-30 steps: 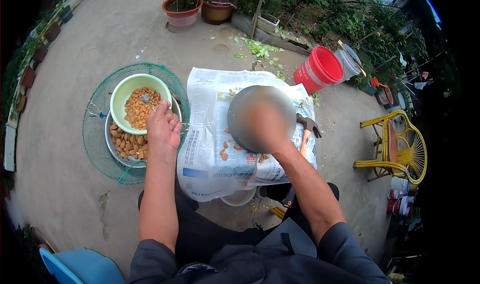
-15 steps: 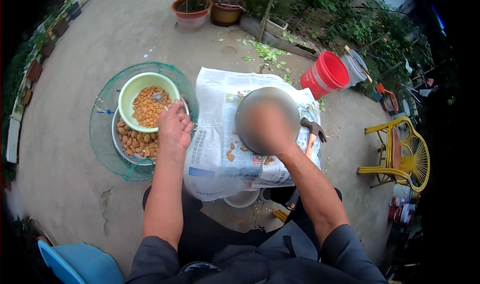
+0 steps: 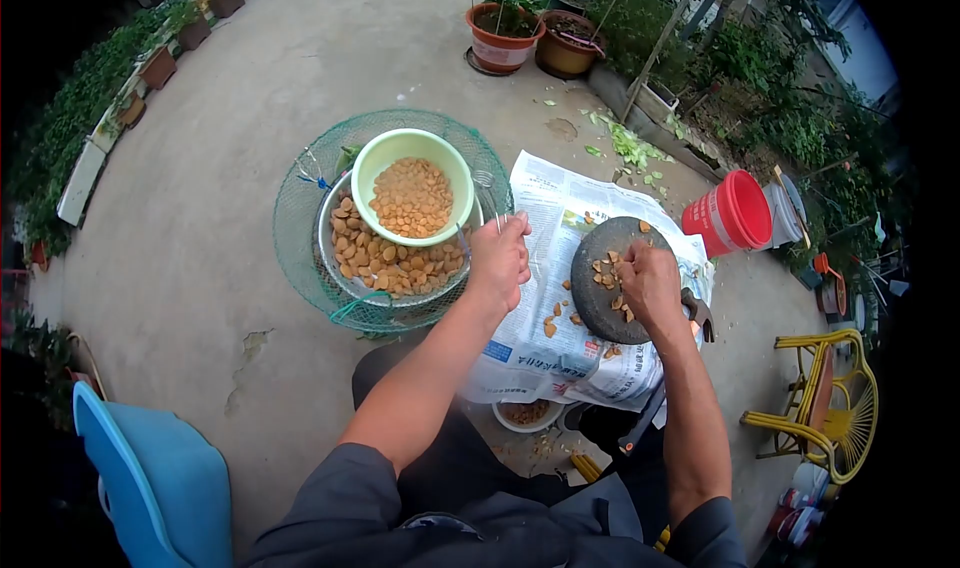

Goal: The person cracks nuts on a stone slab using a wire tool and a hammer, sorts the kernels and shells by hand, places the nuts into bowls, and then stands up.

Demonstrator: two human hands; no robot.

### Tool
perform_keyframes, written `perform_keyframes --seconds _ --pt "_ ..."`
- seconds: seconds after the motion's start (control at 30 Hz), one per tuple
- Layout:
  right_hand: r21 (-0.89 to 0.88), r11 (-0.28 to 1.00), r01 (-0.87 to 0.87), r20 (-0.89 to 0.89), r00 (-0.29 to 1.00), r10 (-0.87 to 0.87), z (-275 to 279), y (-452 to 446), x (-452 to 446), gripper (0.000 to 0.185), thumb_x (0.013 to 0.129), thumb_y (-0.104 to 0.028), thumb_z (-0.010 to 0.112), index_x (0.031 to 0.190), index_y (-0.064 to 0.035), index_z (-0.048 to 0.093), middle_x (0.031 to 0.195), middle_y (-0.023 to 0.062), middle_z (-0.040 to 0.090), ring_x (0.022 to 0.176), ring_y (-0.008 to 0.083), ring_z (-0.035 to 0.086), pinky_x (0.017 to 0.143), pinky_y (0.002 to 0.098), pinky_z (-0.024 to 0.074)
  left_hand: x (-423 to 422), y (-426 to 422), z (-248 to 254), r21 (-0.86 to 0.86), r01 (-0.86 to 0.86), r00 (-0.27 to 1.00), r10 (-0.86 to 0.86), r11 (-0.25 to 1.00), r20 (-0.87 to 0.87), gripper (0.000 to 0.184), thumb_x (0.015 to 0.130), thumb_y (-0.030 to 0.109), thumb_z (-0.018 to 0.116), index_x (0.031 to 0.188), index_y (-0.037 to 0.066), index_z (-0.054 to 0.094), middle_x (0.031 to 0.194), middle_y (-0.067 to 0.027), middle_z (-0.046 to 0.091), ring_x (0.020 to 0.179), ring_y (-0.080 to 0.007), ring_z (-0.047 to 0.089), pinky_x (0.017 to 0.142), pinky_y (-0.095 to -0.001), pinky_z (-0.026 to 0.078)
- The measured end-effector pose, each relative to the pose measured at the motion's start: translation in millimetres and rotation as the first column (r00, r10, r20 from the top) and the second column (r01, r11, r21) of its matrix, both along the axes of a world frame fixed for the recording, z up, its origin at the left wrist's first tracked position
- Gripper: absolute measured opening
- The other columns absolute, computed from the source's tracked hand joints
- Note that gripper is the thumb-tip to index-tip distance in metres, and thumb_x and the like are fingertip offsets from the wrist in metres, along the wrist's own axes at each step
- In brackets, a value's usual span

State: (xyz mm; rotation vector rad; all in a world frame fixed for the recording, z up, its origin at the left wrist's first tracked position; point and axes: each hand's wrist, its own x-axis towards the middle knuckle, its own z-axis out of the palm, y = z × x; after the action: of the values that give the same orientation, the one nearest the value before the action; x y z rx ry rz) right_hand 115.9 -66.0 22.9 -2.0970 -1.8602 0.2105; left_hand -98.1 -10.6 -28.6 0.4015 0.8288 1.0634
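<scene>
My left hand (image 3: 500,258) is closed round a thin metal utensil (image 3: 484,179) with a striped, blurred head, beside the pale green bowl (image 3: 410,146). Shelled brown kernels (image 3: 412,203) lie in that bowl, which rests over a metal basin (image 3: 327,240) of unshelled pits (image 3: 385,266). Over a round dark stone (image 3: 592,306), my right hand (image 3: 652,283) has its fingertips pinched together among cracked shell pieces (image 3: 606,268); what they hold is hidden. A claw hammer (image 3: 699,316) lies just right of the stone, partly covered by my forearm.
Newspaper (image 3: 545,193) lies under the stone, with loose pieces on it. Green netting (image 3: 298,238) surrounds the basin. A bowl of brown bits (image 3: 527,414) stands below the newspaper's edge. A red bucket (image 3: 728,213), yellow chair (image 3: 820,403) and blue tub (image 3: 165,478) stand around.
My left hand has drawn the utensil out of the green bowl to its right side. My right hand, blurred over the stone before, now pinches at its right part. The view has shifted left.
</scene>
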Motion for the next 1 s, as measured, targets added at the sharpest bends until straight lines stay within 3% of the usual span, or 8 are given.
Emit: perform_keyframes --seconds 0.07,0.17,0.3,0.4,0.53,0.8,0.9,1.0 --pt "-0.02 0.998 -0.062 0.008 0.998 0.062 3.3 10.5 -6.6 0.016 0.08 -0.013 0.062 0.077 0.0034 0.062 0.075 0.0267 0.063 0.075 0.0445 0.063 0.069 0.0528 0.0491 -1.6 -2.3 9.9 0.097 -0.067 0.991 0.078 0.993 -0.107 0.027 0.102 0.025 0.053 0.082 0.008 0.051 0.058 0.005 0.036 0.044 -0.0048 0.031 0.04 -0.0229 0.027" --pt "-0.055 0.985 -0.163 0.001 0.987 0.163 0.1 41.3 -41.1 0.017 0.079 -0.013 0.062 0.075 0.0037 0.062 0.075 0.0268 0.063 0.075 0.0452 0.062 0.069 0.0517 0.0494 -4.2 5.5 -4.9 0.639 -0.166 0.786 0.492 0.751 -0.375 0.033 0.103 0.025 0.052 0.08 0.001 0.055 0.059 -0.0019 0.048 0.048 -0.012 0.044 0.046 -0.0324 0.035" --pt "0.333 0.856 -0.395 -0.259 0.835 0.486 7.9 95.1 -111.6 0.019 0.082 -0.014 0.064 0.083 0.0045 0.068 0.076 0.0256 0.065 0.069 0.0384 0.066 0.065 0.0434 0.0528 -8.5 -9.5 10.1 0.833 -0.056 0.67 0.639 0.55 -0.377 0.031 0.104 0.021 0.049 0.083 -0.001 0.055 0.063 -0.0135 0.053 0.053 -0.028 0.052 0.052 -0.0387 0.039" --pt "0.222 0.973 -0.058 -0.737 0.643 0.206 -0.3 119.2 -143.5 0.018 0.085 -0.011 0.062 0.09 0.0044 0.071 0.072 0.0181 0.068 0.061 0.0248 0.069 0.059 0.0355 0.0528 -12.4 -13.4 19.5 0.838 -0.092 0.656 0.666 0.538 -0.356 0.025 0.103 0.017 0.05 0.085 0.0 0.054 0.062 -0.0167 0.05 0.052 -0.0329 0.051 0.051 -0.0404 0.038" --pt "0.194 0.976 0.096 -0.863 0.49 0.124 -1.2 106.2 -111.9 0.016 0.086 -0.008 0.062 0.091 0.0037 0.072 0.072 0.0081 0.068 0.06 0.0148 0.066 0.055 0.0267 0.0499 -14.7 -18.6 24.1 0.827 0.018 0.672 0.605 0.563 -0.426 0.024 0.102 0.017 0.05 0.084 0.001 0.054 0.062 -0.0192 0.05 0.056 -0.039 0.053 0.052 -0.0426 0.039" --pt "0.176 0.944 0.281 -0.363 0.91 -0.203 -27.6 -34.2 29.8 0.013 0.083 -0.009 0.064 0.092 -0.0046 0.072 0.074 0.0131 0.07 0.065 0.0185 0.066 0.066 0.034 0.0525 7.3 -17.8 11.9 0.718 0.176 0.707 0.421 0.674 -0.568 0.037 0.1 0.028 0.051 0.077 -0.001 0.058 0.067 -0.0253 0.055 0.064 -0.0443 0.056 0.057 -0.0463 0.042" --pt "0.277 0.929 0.245 -0.152 0.966 -0.209 -32.1 -80.7 61.6 0.013 0.082 -0.01 0.067 0.093 -0.0053 0.072 0.085 0.0167 0.071 0.08 0.032 0.069 0.074 0.039 0.0533 16.5 -16.0 -3.5 0.711 0.144 0.806 0.335 0.688 -0.487 0.04 0.1 0.029 0.056 0.078 -0.005 0.058 0.058 -0.0129 0.042 0.057 -0.014 0.041 0.055 -0.0361 0.039" --pt "0.292 0.936 0.198 -0.122 0.978 -0.168 -42.2 -104.7 72.2 0.013 0.081 -0.009 0.066 0.091 -0.0064 0.073 0.082 0.0169 0.068 0.078 0.0349 0.066 0.071 0.0432 0.051 18.0 -15.9 -5.5 0.67 0.222 0.778 0.286 0.708 -0.56 0.045 0.101 0.03 0.055 0.073 -0.005 0.053 0.056 -0.0082 0.038 0.057 -0.0115 0.036 0.052 -0.0349 0.036"
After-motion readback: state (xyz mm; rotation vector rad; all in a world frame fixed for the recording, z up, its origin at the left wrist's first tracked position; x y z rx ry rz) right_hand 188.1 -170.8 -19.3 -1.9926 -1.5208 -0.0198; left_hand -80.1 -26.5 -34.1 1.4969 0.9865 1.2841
